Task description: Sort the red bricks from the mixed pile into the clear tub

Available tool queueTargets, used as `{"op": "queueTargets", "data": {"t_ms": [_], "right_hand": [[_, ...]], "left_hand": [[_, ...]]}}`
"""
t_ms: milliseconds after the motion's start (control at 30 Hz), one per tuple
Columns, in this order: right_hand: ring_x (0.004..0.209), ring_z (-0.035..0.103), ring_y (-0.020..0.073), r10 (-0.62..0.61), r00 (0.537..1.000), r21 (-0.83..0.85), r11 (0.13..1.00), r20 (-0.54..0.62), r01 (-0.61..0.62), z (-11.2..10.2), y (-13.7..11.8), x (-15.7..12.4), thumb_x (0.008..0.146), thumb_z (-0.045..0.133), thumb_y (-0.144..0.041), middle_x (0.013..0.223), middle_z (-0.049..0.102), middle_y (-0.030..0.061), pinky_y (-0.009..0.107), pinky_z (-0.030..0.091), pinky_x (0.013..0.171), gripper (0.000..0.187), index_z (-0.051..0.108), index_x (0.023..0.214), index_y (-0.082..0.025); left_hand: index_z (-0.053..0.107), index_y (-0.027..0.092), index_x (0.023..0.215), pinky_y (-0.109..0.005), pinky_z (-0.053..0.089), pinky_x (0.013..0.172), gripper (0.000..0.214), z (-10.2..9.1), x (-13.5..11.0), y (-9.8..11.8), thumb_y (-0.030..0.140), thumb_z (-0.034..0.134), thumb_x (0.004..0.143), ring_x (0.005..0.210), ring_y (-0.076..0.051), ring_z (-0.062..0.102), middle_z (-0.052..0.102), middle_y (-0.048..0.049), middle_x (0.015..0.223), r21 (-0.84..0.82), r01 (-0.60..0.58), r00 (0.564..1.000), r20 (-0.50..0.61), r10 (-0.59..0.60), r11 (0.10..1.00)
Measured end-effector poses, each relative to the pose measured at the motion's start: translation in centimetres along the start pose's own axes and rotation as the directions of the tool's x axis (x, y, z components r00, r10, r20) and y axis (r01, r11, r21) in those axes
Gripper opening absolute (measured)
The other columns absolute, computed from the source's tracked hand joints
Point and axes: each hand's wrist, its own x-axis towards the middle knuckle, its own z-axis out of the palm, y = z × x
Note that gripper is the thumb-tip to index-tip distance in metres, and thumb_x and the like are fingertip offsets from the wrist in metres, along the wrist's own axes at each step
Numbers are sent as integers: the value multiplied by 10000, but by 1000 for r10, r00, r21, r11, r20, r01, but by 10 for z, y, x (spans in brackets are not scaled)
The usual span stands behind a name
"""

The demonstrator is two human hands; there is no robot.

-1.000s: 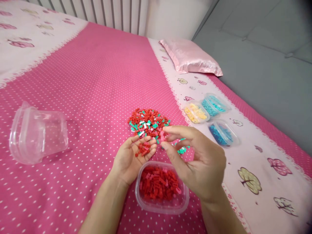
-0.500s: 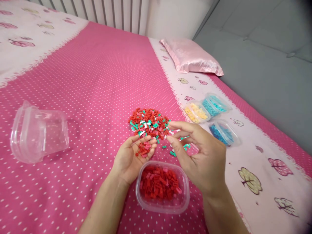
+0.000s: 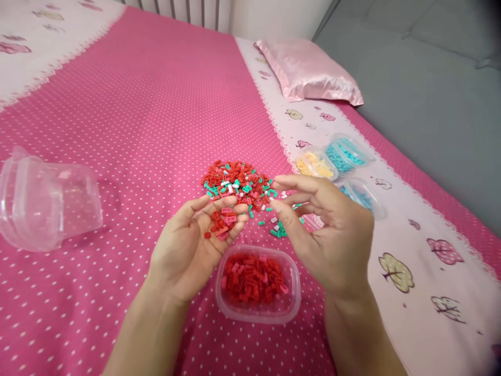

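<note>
My left hand (image 3: 191, 245) is palm up and cupped. Several small red and pink building bricks (image 3: 223, 222) rest on its fingers and palm. To its right my right hand (image 3: 329, 230) is raised, thumb and forefinger apart, with nothing visible between them. Beyond the hands lies a mixed brick pile (image 3: 238, 185), mostly red with green and white pieces. A smaller cluster of green bricks (image 3: 278, 230) sits beside the right thumb, partly covered by that hand. Between my wrists stands a clear plastic tub (image 3: 258, 315) holding red and pink bricks.
Clear, nested-looking plastic containers (image 3: 50, 203) lie on their side at the left. At the right are tubs of yellow bricks (image 3: 315, 166), turquoise bricks (image 3: 344, 154) and blue bricks (image 3: 358, 196). A pink pillow (image 3: 309, 70) lies at the back on the dotted bedspread (image 3: 156, 115).
My left hand has shifted left and towards me, its palm opening wider with the bricks still on it. The right hand keeps much the same pose. The whole view has tilted slightly.
</note>
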Motion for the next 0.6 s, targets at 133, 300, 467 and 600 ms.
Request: {"op": "queueTargets", "data": {"t_ms": [133, 300, 467, 600], "right_hand": [[792, 656, 161, 8, 1000, -11, 1000, -14, -8, -3, 1, 1, 828, 562, -196, 984, 677, 21, 312, 582, 687, 250, 608, 1069, -246], [776, 658, 159, 17, 999, -21, 1000, -28, -17, -8, 2, 2, 832, 560, -201, 977, 674, 21, 301, 581, 663, 232, 612, 1053, -245], [757, 657, 149, 19, 1000, -2, 1000, -23, -19, -9, 1, 4, 832, 560, -184, 971, 672, 13, 283, 572, 642, 228, 614, 1046, -242], [765, 657, 151, 20, 999, 2, 1000, -25, -20, -9, 1, 4, 826, 562, -167, 973, 668, 13, 282, 565, 643, 240, 617, 1047, -242]], "left_hand": [[673, 90, 829, -303, 561, 656, 296, 8, -10, -5, 231, 414, 851, 695, -200, 660, 685, -124, 809, 4, 26, 999, 28, -27, 1000], [692, 144, 833, -316, 541, 699, 224, 14, -15, -21, 220, 481, 836, 789, -221, 660, 698, -88, 848, 150, 97, 977, 176, -123, 984], [711, 172, 887, -218, 479, 793, 215, 7, -23, -32, 48, 613, 742, 903, -175, 646, 718, -43, 898, 389, 164, 932, 240, -272, 907], [711, 172, 862, -211, 463, 806, 271, 2, -26, -32, -13, 540, 762, 946, -178, 642, 725, -45, 853, 340, 254, 908, 239, -344, 906]]}}
